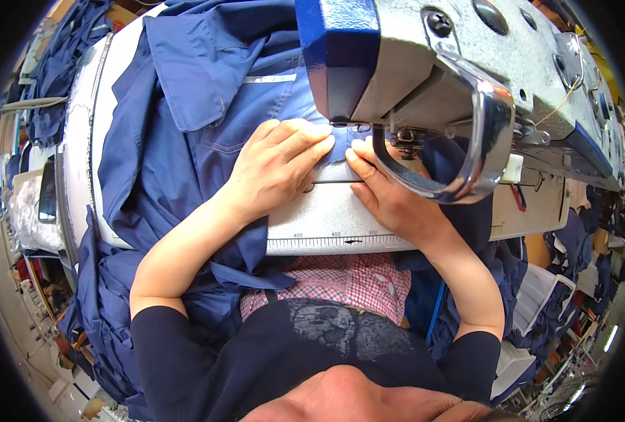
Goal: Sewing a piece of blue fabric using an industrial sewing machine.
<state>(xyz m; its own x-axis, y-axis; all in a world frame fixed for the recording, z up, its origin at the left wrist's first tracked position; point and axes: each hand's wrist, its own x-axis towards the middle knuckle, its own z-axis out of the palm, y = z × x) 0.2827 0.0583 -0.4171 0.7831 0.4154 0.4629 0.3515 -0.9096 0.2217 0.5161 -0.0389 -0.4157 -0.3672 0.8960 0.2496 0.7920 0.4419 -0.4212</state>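
Note:
A navy blue work garment (154, 151), with a flap and a stitched pocket, lies over the white bed of a sewing machine (337, 60). My left hand (273, 169) is closed on the garment's edge just left of the needle area, fingers bent and pressed together. Close by on the right, my right hand (390, 193) pinches the same cloth near the presser foot. A narrow strip of the blue fabric shows between my fingertips. The machine head hides the needle, and a chrome loop (494, 119) partly covers my right hand.
A printed ruler (337, 244) runs along the table's front edge. Small red-handled snips (518, 198) lie right of the machine. More navy cloth (105, 309) hangs at the left, below a dark phone (47, 190). A white plastic crate (541, 299) stands at the lower right.

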